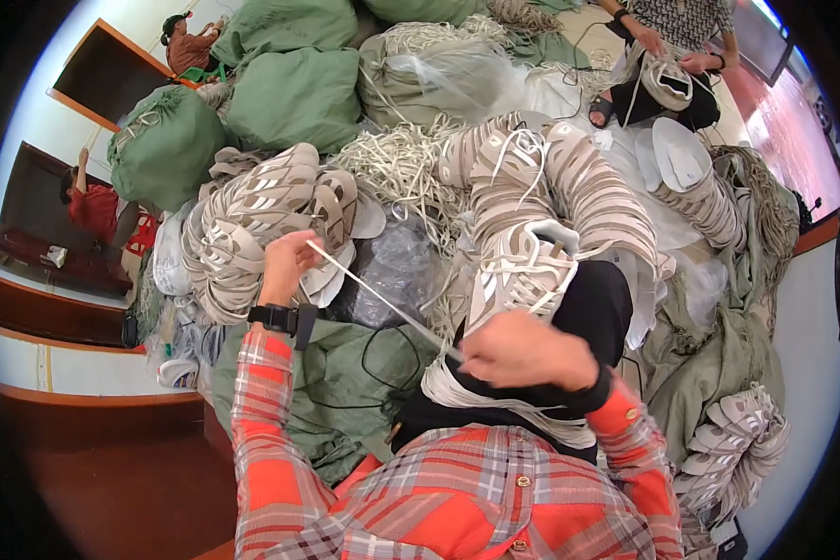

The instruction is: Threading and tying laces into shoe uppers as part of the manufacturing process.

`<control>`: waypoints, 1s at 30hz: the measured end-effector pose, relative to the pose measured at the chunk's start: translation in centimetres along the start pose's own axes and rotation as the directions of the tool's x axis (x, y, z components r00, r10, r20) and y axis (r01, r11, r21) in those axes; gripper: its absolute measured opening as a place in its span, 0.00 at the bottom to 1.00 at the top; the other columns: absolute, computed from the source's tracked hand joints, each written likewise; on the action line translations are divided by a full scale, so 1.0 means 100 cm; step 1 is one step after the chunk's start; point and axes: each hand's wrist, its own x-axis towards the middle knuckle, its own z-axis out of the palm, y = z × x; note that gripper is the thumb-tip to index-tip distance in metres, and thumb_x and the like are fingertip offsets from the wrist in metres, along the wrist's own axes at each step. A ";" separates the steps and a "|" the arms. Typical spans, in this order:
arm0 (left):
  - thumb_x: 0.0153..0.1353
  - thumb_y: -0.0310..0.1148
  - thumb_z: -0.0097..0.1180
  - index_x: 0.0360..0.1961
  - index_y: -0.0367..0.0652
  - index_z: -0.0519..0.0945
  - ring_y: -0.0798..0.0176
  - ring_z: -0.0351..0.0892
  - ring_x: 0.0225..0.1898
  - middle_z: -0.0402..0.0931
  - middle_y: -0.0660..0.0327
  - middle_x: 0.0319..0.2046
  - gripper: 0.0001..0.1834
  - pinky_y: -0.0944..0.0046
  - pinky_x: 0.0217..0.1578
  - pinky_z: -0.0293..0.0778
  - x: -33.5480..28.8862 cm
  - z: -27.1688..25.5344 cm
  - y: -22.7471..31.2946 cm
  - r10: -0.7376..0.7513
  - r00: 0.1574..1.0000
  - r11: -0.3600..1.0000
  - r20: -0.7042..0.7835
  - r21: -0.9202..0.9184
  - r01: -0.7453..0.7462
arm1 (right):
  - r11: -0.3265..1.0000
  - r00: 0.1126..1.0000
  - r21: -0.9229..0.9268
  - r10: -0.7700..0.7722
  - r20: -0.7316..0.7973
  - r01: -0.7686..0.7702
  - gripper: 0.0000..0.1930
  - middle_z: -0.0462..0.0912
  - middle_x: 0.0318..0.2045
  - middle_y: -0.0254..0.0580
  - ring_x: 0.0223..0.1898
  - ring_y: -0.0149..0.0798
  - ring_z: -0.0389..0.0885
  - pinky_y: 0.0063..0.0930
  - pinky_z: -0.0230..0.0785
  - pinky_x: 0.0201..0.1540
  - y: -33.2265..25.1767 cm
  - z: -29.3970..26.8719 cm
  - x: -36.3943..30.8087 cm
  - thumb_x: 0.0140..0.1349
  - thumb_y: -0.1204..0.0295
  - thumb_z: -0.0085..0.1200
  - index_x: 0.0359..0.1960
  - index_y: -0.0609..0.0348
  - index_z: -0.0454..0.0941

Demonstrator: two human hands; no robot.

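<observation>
Closest to me, the person in a plaid shirt [523, 495] sat with black trousers [599, 303] showing and a bundle of white laces [448, 390] draped across the lap. Just above it the right hand [532, 350], blurred, had its fingers curled tight on one end of a pale lace [375, 293]. That lace ran straight and taut up to the left hand [291, 254], whose fingers were pinched narrow on its other end. By the knee, just beyond the right hand, rested a beige shoe upper [523, 285] with laces across its front. Green cloth [350, 359] lay below the left hand, and a heap of nested uppers [252, 224] stood just behind that hand. Past the knee curved a long row of stacked uppers [602, 191], with a tangle of laces [401, 163] to its left. Farther off bulged green sacks [299, 98]; at the upper right a co-worker [686, 28] handled another upper [665, 86].
</observation>
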 end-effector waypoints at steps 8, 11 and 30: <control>0.59 0.24 0.50 0.45 0.36 0.72 0.77 0.67 0.20 0.80 0.56 0.32 0.12 0.78 0.20 0.63 -0.053 0.130 0.073 0.126 0.892 0.932 0.434 -0.359 0.043 | 0.998 0.984 -0.033 -0.056 -0.168 0.051 0.09 0.75 0.15 0.51 0.21 0.55 0.78 0.46 0.68 0.21 -0.011 0.063 0.013 0.49 0.75 0.48 0.33 0.63 0.70; 0.59 0.26 0.52 0.38 0.36 0.77 0.76 0.71 0.22 0.81 0.60 0.27 0.08 0.76 0.23 0.66 -0.087 0.159 0.068 0.159 0.817 0.984 0.555 -0.160 -0.083 | 0.934 0.864 -0.051 0.307 -0.399 -0.355 0.07 0.75 0.15 0.50 0.20 0.54 0.78 0.48 0.67 0.21 0.020 0.023 -0.011 0.54 0.73 0.47 0.36 0.57 0.68; 0.55 0.31 0.55 0.26 0.38 0.76 0.51 0.74 0.22 0.73 0.52 0.19 0.07 0.58 0.23 0.69 -0.101 0.224 0.093 0.636 0.457 0.441 0.622 0.192 -0.877 | 0.760 0.622 0.554 0.623 -0.474 -0.340 0.13 0.77 0.20 0.56 0.23 0.54 0.78 0.42 0.69 0.27 0.055 0.021 -0.036 0.62 0.71 0.45 0.47 0.63 0.69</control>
